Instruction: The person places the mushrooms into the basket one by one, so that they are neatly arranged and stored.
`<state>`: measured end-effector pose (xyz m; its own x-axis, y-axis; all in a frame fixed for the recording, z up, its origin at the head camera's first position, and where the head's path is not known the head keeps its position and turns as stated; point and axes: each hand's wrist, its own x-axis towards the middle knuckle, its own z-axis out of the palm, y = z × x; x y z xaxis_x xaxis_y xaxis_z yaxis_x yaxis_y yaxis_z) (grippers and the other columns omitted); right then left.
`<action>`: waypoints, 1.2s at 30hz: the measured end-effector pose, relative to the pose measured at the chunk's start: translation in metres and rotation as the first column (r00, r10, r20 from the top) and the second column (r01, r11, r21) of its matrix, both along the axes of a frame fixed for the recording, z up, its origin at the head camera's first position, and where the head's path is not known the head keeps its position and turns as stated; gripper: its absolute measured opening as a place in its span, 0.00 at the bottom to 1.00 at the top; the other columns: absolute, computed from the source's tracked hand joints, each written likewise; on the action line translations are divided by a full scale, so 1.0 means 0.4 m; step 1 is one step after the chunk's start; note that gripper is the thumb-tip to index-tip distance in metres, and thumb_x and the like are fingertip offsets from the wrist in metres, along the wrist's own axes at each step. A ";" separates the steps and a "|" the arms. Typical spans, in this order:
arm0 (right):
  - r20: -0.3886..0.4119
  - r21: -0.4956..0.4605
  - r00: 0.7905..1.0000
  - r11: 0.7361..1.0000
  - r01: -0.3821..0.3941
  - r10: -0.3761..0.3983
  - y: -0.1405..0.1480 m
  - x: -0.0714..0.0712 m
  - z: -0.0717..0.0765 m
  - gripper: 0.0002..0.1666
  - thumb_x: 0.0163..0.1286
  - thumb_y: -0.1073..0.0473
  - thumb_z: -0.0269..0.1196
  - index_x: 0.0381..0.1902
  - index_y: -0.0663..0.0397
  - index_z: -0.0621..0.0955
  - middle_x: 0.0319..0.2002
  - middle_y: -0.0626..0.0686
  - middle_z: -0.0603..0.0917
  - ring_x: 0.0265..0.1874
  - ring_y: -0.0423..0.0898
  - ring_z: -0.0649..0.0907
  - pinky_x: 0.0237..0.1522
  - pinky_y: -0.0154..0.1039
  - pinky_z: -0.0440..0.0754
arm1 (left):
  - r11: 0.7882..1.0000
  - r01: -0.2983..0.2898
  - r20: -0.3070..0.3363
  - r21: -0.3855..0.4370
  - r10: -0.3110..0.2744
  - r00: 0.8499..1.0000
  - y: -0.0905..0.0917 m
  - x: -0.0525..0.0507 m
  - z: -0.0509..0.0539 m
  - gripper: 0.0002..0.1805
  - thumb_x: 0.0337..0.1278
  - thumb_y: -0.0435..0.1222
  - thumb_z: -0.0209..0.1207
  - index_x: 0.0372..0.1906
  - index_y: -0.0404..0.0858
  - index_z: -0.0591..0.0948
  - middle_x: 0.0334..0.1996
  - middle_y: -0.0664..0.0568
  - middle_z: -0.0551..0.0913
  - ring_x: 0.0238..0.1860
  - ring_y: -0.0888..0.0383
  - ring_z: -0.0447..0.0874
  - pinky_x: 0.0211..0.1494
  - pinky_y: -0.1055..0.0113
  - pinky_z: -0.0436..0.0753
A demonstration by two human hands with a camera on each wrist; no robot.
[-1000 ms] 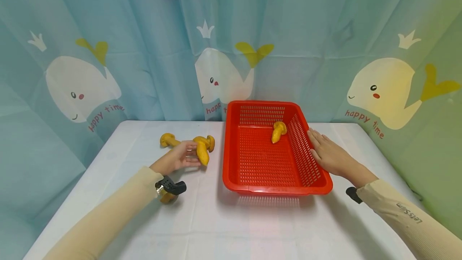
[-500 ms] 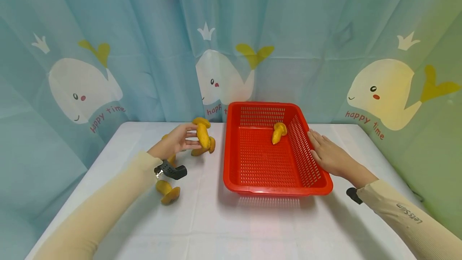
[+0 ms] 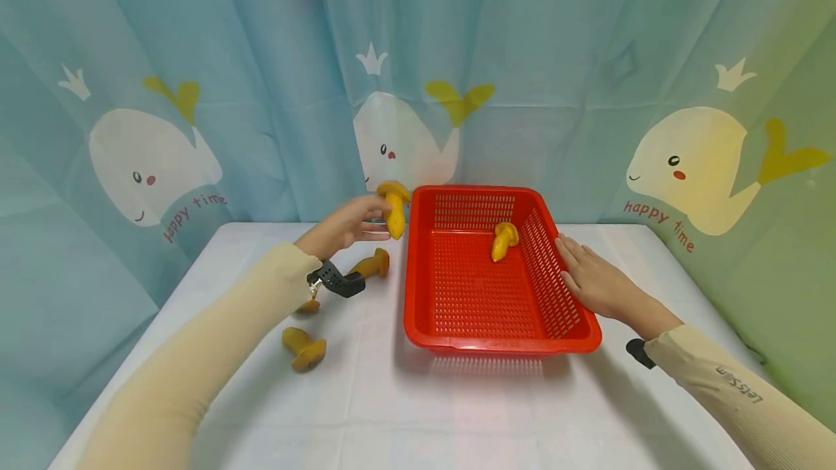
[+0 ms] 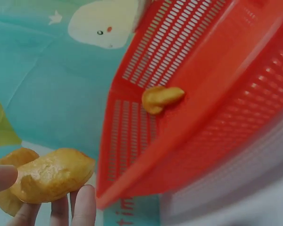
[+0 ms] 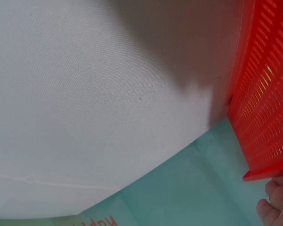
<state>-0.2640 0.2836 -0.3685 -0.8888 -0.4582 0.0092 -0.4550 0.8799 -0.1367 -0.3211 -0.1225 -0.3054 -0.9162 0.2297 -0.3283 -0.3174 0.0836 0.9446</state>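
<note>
My left hand holds a yellow toy mushroom between thumb and fingers, raised just outside the basket's back-left corner. In the left wrist view the mushroom's stem points towards the red plastic basket, with the thumb on one side and fingertips below. One mushroom lies inside the basket, by its right wall. With fairly straight fingers, my right hand rests against the basket's right rim. The right wrist view catches only some fingertips beside the basket's rim.
Left of the basket, mushrooms lie on the white table: one behind the left wrist, one mostly hidden by the arm, another nearer the front. A blue whale-print curtain hangs behind the table.
My left hand has lifted the mushroom off the table and carried it up and right to the basket's left side. The right hand and basket have stayed put.
</note>
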 end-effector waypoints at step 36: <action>-0.008 0.011 1.000 1.000 0.004 -0.004 0.003 -0.003 -0.004 0.37 0.74 0.55 0.44 0.71 0.70 0.48 0.73 0.68 0.49 0.72 0.64 0.52 0.70 0.62 0.51 | 0.982 0.180 0.006 -0.049 -0.180 0.984 0.341 -0.068 -0.038 0.28 0.63 0.34 0.53 0.68 0.38 0.64 0.64 0.42 0.69 0.60 0.43 0.73 0.62 0.55 0.76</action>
